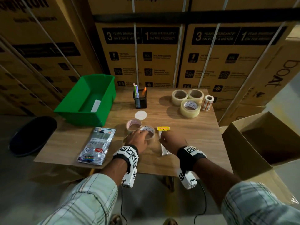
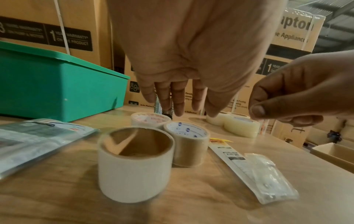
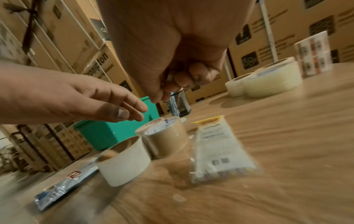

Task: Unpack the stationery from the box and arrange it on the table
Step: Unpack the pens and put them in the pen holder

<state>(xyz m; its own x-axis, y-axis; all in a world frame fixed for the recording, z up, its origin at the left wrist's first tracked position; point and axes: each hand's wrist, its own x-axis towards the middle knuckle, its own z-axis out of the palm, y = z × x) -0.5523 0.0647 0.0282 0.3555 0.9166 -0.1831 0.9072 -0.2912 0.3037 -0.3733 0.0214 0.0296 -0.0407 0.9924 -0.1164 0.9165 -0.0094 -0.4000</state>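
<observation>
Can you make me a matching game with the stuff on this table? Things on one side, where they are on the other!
Things:
1. pens
2. white paper slip
3. label roll
4. pen packet

Places:
A. inside the green bin
B. flat on the table, left of the left hand
C. upright in the black mesh holder
D. beside the clear tape rolls

Pairs: 1-C, 2-A, 3-D, 4-B

Matt wood-grain table point(image 1: 186, 140), glossy green plastic bin point(image 1: 76, 114), black metal mesh pen holder point(image 1: 140, 100), brown cardboard box point(image 1: 246, 143), shiny clear plastic packet point(image 2: 268, 178)
</observation>
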